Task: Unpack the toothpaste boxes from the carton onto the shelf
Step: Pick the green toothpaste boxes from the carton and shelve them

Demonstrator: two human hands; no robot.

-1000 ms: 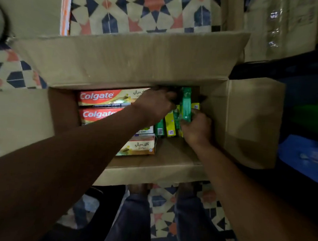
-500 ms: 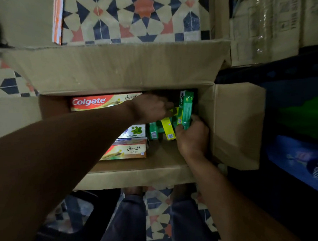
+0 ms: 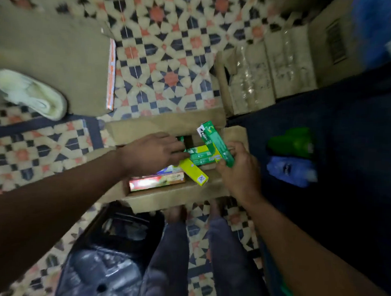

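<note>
Tiled floor point(image 3: 163, 54); toothpaste boxes point(image 3: 201, 156) between fingers point(image 3: 176, 150).

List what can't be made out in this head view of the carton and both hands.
Head view only:
1. Carton contents: the left hand and lifted boxes cover them, so they are uncountable.
2. Left hand's grip: blurred where it meets the flat green boxes.
3. Green box in the right hand: label smeared by motion.
4. Red-and-orange box: print blurred.
5. Shelf: too dark; green item and blue item unidentifiable.
</note>
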